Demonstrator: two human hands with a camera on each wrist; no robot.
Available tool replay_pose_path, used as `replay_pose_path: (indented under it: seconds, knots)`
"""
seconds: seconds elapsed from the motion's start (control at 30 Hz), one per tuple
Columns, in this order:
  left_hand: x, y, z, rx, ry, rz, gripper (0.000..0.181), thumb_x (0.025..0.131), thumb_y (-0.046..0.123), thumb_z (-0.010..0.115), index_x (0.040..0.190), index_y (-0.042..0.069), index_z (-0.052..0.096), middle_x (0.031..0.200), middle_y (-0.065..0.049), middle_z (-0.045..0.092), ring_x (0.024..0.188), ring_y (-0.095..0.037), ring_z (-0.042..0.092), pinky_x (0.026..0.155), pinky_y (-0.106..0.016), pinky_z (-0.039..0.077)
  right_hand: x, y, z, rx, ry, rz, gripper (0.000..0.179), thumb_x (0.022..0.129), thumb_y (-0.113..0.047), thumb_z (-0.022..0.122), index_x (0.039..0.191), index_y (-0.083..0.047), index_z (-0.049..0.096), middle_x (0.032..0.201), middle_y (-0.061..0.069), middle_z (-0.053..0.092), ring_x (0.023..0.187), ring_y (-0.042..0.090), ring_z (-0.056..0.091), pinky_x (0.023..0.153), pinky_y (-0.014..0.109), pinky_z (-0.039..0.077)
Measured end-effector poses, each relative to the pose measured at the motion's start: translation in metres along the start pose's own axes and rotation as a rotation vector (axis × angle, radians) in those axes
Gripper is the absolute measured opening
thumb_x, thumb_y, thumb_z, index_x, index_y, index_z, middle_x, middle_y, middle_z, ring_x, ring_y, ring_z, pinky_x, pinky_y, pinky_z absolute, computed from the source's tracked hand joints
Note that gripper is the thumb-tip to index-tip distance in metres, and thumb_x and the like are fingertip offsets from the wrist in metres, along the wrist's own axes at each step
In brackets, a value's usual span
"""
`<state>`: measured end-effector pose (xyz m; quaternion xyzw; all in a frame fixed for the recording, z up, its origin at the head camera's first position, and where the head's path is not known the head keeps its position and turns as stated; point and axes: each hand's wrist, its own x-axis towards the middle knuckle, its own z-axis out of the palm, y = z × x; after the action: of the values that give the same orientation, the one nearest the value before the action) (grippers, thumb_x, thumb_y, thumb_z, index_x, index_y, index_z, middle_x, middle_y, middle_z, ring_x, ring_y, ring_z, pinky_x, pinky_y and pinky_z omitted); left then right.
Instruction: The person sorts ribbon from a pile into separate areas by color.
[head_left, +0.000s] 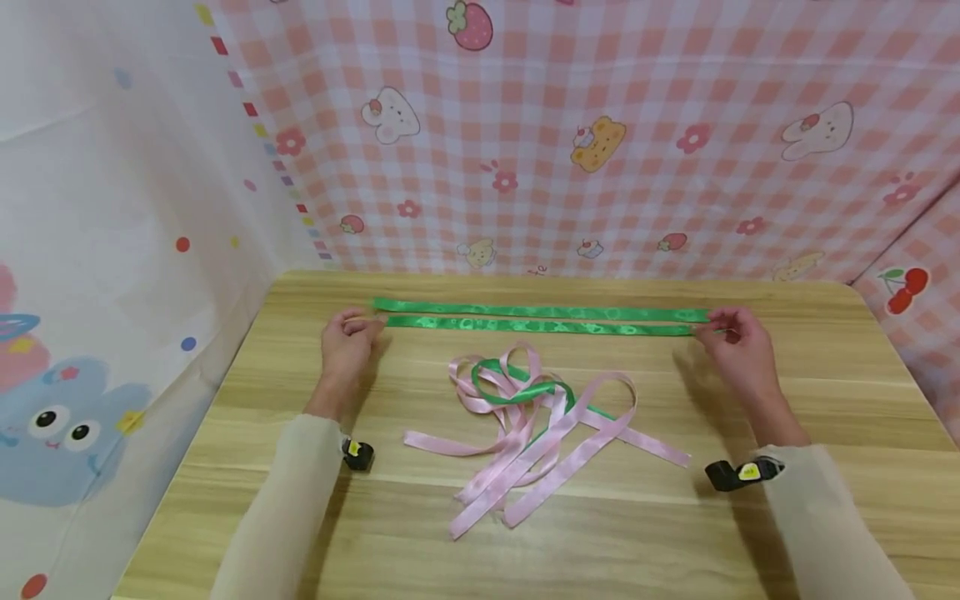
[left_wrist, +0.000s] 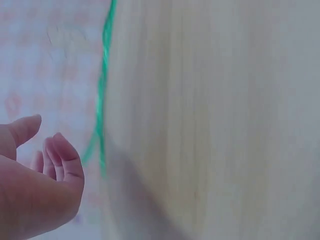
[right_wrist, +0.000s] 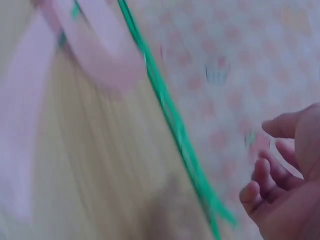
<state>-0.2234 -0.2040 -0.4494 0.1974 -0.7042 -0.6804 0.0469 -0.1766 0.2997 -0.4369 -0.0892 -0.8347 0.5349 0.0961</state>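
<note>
Two green satin ribbons lie stretched side by side near the table's back edge, a far ribbon (head_left: 540, 312) and a near ribbon (head_left: 540, 326). At their left ends is my left hand (head_left: 347, 354), its fingertips beside the near ribbon. The left wrist view shows the thumb parted from the loosely bent fingers (left_wrist: 67, 155), with nothing between them. Over the right ends hovers my right hand (head_left: 744, 354), hiding part of them in the head view. In the right wrist view its thumb and curved fingers (right_wrist: 272, 175) stand apart, beside the green ribbons (right_wrist: 172, 120).
Several pink ribbons (head_left: 540, 467) lie in a loose tangle at mid-table, mixed with another green ribbon (head_left: 517, 398). A pink checked cloth (head_left: 525, 100) hangs behind the wooden table (head_left: 645, 542); a white printed cloth (head_left: 135, 208) hangs at the left.
</note>
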Motion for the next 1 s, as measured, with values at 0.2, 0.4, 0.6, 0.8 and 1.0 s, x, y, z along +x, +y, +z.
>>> replay_pose_path:
  seconds: [0.2,0.4,0.6,0.8,1.0]
  knots:
    - [-0.040,0.012,0.026,0.126,-0.247,0.135,0.036,0.092,0.007,0.070,0.123,0.002,0.054,0.098,-0.007,0.066,0.084,-0.015,0.064,0.074,-0.025,0.055,-0.018,-0.031,0.040,-0.010,-0.304,-0.242,0.017,0.095,-0.003,0.063,0.110,0.003,0.056,0.091,0.002,0.064,0.079,0.006,0.058,0.066,0.017,0.047]
    - [-0.078,0.015,0.058,0.185,-0.528,0.207,0.036,0.088,-0.002,0.068,0.122,0.000,0.055,0.113,-0.021,0.066,0.098,-0.022,0.065,0.086,-0.027,0.053,-0.034,-0.049,0.085,-0.054,-0.588,-0.302,0.014,0.095,-0.006,0.064,0.107,0.000,0.062,0.099,0.010,0.065,0.090,0.018,0.056,0.078,0.029,0.047]
    - [-0.099,0.004,0.077,0.249,-0.722,0.252,0.036,0.089,-0.006,0.066,0.123,-0.003,0.054,0.115,-0.022,0.066,0.107,-0.033,0.063,0.086,-0.031,0.054,-0.048,-0.059,0.119,-0.093,-0.700,-0.339,0.018,0.091,-0.008,0.071,0.108,-0.007,0.064,0.106,0.006,0.063,0.100,0.025,0.051,0.084,0.041,0.043]
    - [-0.111,-0.010,0.085,0.393,-0.752,0.385,0.036,0.085,0.001,0.076,0.115,0.002,0.058,0.105,-0.012,0.071,0.091,-0.019,0.066,0.073,-0.026,0.053,-0.057,-0.061,0.133,-0.156,-0.729,-0.423,0.032,0.085,-0.006,0.076,0.115,-0.010,0.065,0.108,0.003,0.065,0.094,0.030,0.043,0.077,0.039,0.038]
    - [-0.117,-0.016,0.089,0.429,-0.778,0.422,0.035,0.083,-0.002,0.074,0.114,0.003,0.059,0.095,-0.007,0.074,0.077,-0.014,0.064,0.067,-0.023,0.049,-0.059,-0.058,0.138,-0.174,-0.769,-0.411,0.036,0.087,-0.008,0.075,0.120,-0.014,0.063,0.106,0.000,0.069,0.093,0.024,0.044,0.076,0.034,0.038]
